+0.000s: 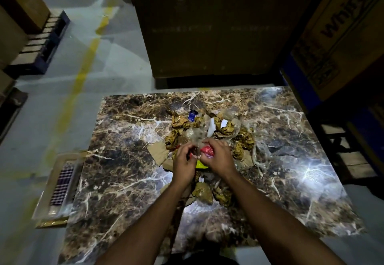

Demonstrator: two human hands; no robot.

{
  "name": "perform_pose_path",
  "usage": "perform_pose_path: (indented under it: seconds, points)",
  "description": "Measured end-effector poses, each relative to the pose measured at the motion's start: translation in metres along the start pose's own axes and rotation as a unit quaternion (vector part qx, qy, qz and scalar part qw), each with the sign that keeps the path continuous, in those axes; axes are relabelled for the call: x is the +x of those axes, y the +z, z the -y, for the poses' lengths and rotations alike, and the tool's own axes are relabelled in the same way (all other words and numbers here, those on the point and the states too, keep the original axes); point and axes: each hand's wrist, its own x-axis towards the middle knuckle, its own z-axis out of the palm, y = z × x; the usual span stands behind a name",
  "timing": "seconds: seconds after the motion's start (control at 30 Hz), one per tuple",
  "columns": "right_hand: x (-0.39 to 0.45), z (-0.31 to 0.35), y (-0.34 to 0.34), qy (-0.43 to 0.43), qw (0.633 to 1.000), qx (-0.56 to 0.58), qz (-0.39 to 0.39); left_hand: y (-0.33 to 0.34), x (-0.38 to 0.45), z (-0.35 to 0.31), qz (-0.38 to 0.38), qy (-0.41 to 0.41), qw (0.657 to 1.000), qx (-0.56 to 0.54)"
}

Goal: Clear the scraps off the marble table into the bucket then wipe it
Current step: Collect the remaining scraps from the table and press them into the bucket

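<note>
marble counter heaped with scraps, two hands gathering at the middle

brown marble with white veins forms the counter (128, 161), seen from above in a dim warehouse. a bright glare sits on its right side. a pile of scraps (209, 140) lies at the middle of the counter: crumpled tan paper, torn cardboard pieces, clear crinkled plastic, a small blue wrapper (192, 115) at the far edge and white bits near the top. more crumpled tan paper lies nearer the person, between the two forearms.

both bare arms reach forward from the bottom edge and meet over the pile. the left hand (184, 161) has its fingers curled in, pinching at clear plastic and paper in the pile. the right hand (218, 155) is curled round a red wrapper (207, 151), with a yellow-green scrap (201, 164) showing just under the two hands. the fingertips of both hands nearly touch.

on the floor just beside the counter's left edge lies a flat clear packet holding checked cloth (62, 183), resting on a gold-coloured board. a worn yellow line (83, 65) runs along the grey floor. large cardboard boxes (207, 26) stand beyond the counter's far edge, and another printed box is at the upper right. a dark pallet (41, 48) sits at the upper left. the bucket cannot be seen in this view.
</note>
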Motion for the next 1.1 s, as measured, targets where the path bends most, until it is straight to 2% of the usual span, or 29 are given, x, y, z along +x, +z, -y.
perform_pose_path:
  seconds: [0.07, 0.2, 0.3, 0.43, 0.57, 0.7, 0.9, 1.07, 1.1]
  points:
    - [-0.001, 0.000, -0.006, 0.018, 0.998, 0.052, -0.013, -0.005, 0.000, -0.001, -0.004, 0.009, 0.999, 0.030]
    - [0.000, 0.004, -0.027, 0.034, 0.987, 0.136, -0.080, -0.020, 0.004, -0.005, -0.082, -0.005, 0.989, 0.125]
    - [-0.001, 0.014, -0.045, 0.020, 0.972, 0.204, -0.114, -0.029, 0.006, -0.021, -0.104, 0.040, 0.987, 0.117]
    - [0.000, 0.035, -0.059, 0.027, 0.944, 0.284, -0.167, -0.024, 0.005, -0.046, -0.052, 0.096, 0.994, 0.027]
    - [0.001, 0.063, -0.066, 0.051, 0.881, 0.421, -0.210, -0.008, -0.016, -0.072, -0.036, 0.072, 0.990, -0.119]
    - [0.002, 0.088, -0.065, 0.050, 0.801, 0.553, -0.224, 0.004, -0.029, -0.096, -0.016, 0.054, 0.962, -0.268]
    - [-0.007, 0.105, -0.060, 0.085, 0.724, 0.669, -0.145, 0.005, -0.020, -0.117, 0.027, 0.001, 0.894, -0.447]
    - [-0.013, 0.114, -0.059, 0.095, 0.725, 0.668, -0.134, 0.002, -0.016, -0.128, 0.005, -0.001, 0.869, -0.494]
    - [-0.015, 0.116, -0.060, 0.080, 0.750, 0.637, -0.156, 0.000, -0.017, -0.132, -0.006, -0.006, 0.862, -0.508]
